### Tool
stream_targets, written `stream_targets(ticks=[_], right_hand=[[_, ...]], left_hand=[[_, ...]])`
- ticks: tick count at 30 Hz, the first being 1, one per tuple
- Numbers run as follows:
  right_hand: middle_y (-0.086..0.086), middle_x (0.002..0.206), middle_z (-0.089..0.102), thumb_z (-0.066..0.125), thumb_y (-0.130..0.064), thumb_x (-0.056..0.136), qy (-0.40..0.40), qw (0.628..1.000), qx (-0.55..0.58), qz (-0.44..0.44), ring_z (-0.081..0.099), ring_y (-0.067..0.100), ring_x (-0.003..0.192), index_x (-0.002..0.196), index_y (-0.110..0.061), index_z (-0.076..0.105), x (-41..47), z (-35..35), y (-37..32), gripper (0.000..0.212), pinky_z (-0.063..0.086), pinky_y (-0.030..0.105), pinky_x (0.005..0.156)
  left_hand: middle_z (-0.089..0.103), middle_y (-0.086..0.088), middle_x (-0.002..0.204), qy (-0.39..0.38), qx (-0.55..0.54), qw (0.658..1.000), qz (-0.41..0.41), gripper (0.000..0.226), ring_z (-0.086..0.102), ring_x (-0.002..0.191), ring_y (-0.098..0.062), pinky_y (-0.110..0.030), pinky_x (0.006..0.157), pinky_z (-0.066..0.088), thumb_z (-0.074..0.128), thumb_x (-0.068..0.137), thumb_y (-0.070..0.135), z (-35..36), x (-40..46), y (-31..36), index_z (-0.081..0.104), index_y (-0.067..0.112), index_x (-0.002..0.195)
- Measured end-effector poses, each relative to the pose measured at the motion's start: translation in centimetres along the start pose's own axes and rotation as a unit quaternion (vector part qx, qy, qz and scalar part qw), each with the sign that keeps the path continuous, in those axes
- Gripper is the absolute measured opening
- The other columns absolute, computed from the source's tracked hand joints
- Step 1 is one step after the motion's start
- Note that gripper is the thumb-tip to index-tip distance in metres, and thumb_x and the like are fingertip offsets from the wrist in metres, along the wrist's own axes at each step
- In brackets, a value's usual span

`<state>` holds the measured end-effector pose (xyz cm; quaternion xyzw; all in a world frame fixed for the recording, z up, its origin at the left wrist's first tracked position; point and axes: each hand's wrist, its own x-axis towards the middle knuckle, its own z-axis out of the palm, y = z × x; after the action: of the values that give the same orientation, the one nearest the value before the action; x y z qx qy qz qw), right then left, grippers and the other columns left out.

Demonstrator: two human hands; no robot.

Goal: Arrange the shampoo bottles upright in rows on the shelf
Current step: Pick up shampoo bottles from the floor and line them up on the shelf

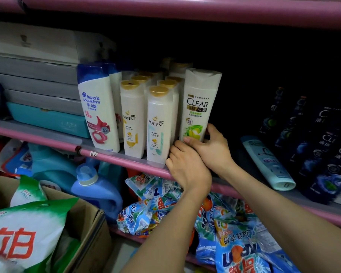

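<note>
Dark open room lies on the pink-edged shelf (114, 159) right of the white CLEAR bottle (200, 104), which stands upright at the row's right end beside the Pantene bottles (158, 123). Right hand (213, 146) curls around its base; left hand (187, 166), fingers bent, rests at the shelf lip just below.

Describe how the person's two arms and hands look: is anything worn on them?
Both forearms are bare right up to the frame edge; no sleeve shows. The left hand and the right hand wear no glove, and no ring, watch or bracelet shows. The visible fingernails are short and unpainted.
</note>
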<state>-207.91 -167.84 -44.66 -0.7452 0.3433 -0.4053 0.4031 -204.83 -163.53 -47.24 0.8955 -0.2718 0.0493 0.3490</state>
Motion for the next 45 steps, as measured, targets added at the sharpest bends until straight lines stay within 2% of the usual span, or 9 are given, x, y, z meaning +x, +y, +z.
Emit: stream_targets(ticks=[10, 14, 20, 24, 27, 30, 37, 43, 45], right_hand=[[0.01, 0.116, 0.067, 0.079, -0.022, 0.074, -0.018, 0.998, -0.018, 0.064, 0.065, 0.021, 0.104, 0.118, -0.006, 0.056, -0.2, -0.7, -2.1, 0.052, 0.052, 0.041, 0.094], [0.004, 0.112, 0.062, 0.075, -0.019, 0.077, 0.016, 0.99, -0.009, 0.139, 0.064, 0.015, 0.092, 0.129, -0.004, 0.049, -2.4, -1.4, -3.7, 0.06, 0.055, 0.025, 0.077], [0.004, 0.096, 0.064, 0.056, -0.008, 0.08, 0.082, 0.993, 0.013, 0.084, 0.059, 0.011, 0.081, 0.108, -0.014, 0.056, -11.4, -0.1, -4.2, 0.029, 0.05, 0.026, 0.077], [-0.003, 0.086, 0.06, 0.052, 0.003, 0.083, -0.013, 0.998, 0.006, 0.069, 0.054, 0.001, 0.073, 0.098, -0.013, 0.057, -18.9, 3.3, -1.2, 0.023, 0.044, 0.008, 0.066], [-0.003, 0.09, 0.061, 0.053, -0.002, 0.087, -0.115, 0.985, -0.06, 0.114, 0.053, -0.002, 0.074, 0.102, -0.01, 0.06, -22.6, 6.2, 3.1, 0.019, 0.046, 0.012, 0.07], [0.002, 0.093, 0.062, 0.055, -0.007, 0.087, -0.182, 0.962, -0.114, 0.17, 0.058, 0.007, 0.074, 0.107, -0.009, 0.06, -24.5, 8.9, 7.5, 0.021, 0.046, 0.018, 0.074], [0.012, 0.125, 0.052, 0.061, -0.027, 0.083, -0.374, 0.851, -0.286, 0.232, 0.051, 0.03, 0.116, 0.126, -0.013, 0.049, -26.3, 13.2, 16.1, 0.047, 0.045, 0.038, 0.096], [0.019, 0.132, 0.048, 0.058, -0.029, 0.09, -0.436, 0.744, -0.359, 0.356, 0.049, 0.032, 0.122, 0.131, -0.004, 0.04, -30.8, 11.1, 23.4, 0.052, 0.045, 0.037, 0.097], [0.02, 0.129, 0.05, 0.06, -0.033, 0.089, -0.439, 0.719, -0.374, 0.388, 0.051, 0.032, 0.118, 0.128, -0.003, 0.039, -32.7, 10.2, 25.4, 0.054, 0.044, 0.033, 0.094]], left_hand=[[0.049, -0.014, 0.131, -0.092, -0.055, 0.994, 0.026, 0.03, 0.05, 0.12, -0.029, -0.036, 0.096, 0.037, 0.041, 0.097, 0.021, -3.8, -0.3, 0.2, 0.038, 0.006, 0.123], [0.048, -0.018, 0.132, -0.165, -0.115, 0.978, 0.053, 0.047, 0.048, 0.121, -0.035, -0.04, 0.091, 0.041, 0.052, 0.09, 0.027, -8.3, -1.7, -0.5, 0.037, 0.002, 0.126], [0.07, -0.001, 0.099, -0.197, -0.156, 0.963, 0.097, 0.018, 0.062, 0.097, -0.022, -0.029, 0.08, 0.048, 0.058, 0.081, 0.024, -12.4, -5.9, -8.1, 0.064, 0.018, 0.097], [0.072, -0.001, 0.094, -0.25, -0.139, 0.958, -0.003, 0.012, 0.065, 0.094, -0.019, -0.031, 0.083, 0.05, 0.057, 0.086, 0.019, -10.1, -8.9, -16.8, 0.068, 0.02, 0.089], [0.071, -0.006, 0.102, -0.301, -0.071, 0.948, -0.077, 0.014, 0.063, 0.1, -0.025, -0.033, 0.085, 0.049, 0.054, 0.088, 0.02, -7.0, -10.7, -23.5, 0.068, 0.019, 0.093], [0.066, -0.009, 0.114, -0.342, -0.023, 0.929, -0.141, 0.02, 0.06, 0.108, -0.027, -0.032, 0.09, 0.047, 0.055, 0.089, 0.019, -4.0, -11.9, -29.3, 0.064, 0.017, 0.107], [0.048, -0.018, 0.13, -0.379, 0.043, 0.902, -0.203, 0.046, 0.051, 0.116, -0.033, -0.039, 0.095, 0.042, 0.057, 0.089, 0.017, 1.3, -13.2, -35.9, 0.045, 0.011, 0.132], [0.058, -0.02, 0.123, -0.35, 0.009, 0.862, -0.367, 0.035, 0.055, 0.113, -0.034, -0.032, 0.086, 0.042, 0.055, 0.092, 0.022, 5.3, -15.9, -39.9, 0.051, 0.001, 0.12], [0.06, -0.021, 0.121, -0.356, -0.023, 0.845, -0.397, 0.015, 0.057, 0.112, -0.036, -0.032, 0.084, 0.045, 0.055, 0.091, 0.017, 6.7, -17.0, -41.1, 0.06, 0.007, 0.1]])
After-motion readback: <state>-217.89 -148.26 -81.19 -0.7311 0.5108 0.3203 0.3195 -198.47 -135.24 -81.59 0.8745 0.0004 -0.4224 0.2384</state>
